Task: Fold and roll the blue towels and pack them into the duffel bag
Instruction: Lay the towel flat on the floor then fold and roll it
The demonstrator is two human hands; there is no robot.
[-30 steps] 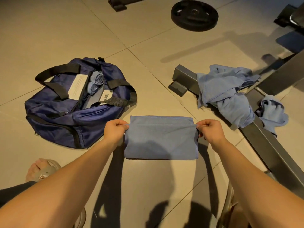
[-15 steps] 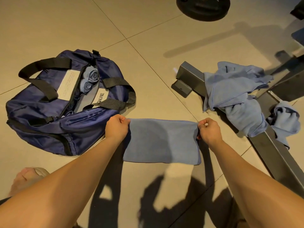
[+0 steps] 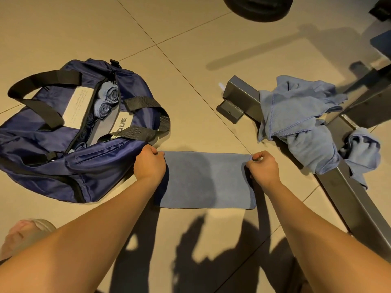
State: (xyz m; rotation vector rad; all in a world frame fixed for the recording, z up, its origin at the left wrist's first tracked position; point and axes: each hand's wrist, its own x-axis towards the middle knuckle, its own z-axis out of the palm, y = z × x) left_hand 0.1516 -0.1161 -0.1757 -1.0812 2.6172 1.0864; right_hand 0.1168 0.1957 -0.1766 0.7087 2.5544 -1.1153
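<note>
Pinching the two far corners of a folded light-blue terry towel [image 3: 206, 180], both hands hold it flat on the beige tiled floor [image 3: 84, 28]. The left hand [image 3: 149, 163] has its fingers curled round the far left corner, its knuckles just beside the near side of the bag. The right hand [image 3: 263, 168] grasps the far right corner between thumb and bent fingers. The towel lies as a wide rectangle between the two forearms, partly covered by their shadow.

A navy-blue nylon duffel bag [image 3: 42, 166] with black webbing handles lies on the floor to the left of the towel, its top zip open. Several rolled blue towels [image 3: 109, 95] are packed in the opening. Two spiral ends show plainly at the far end, and more sit in shadow nearer the camera. Pale label panels flank the opening, and one reads "QUE".

To the right, a grey square-section steel beam [image 3: 359, 208] runs across the floor. A heap of loose, unfolded blue towels [image 3: 296, 111] is draped over it. One more crumpled blue towel [image 3: 364, 151] hangs on the beam's right side. A black round weight plate [image 3: 258, 5] is cut off by the top edge. A blurred foot in a tan sandal [image 3: 23, 231] shows at the lower left.
</note>
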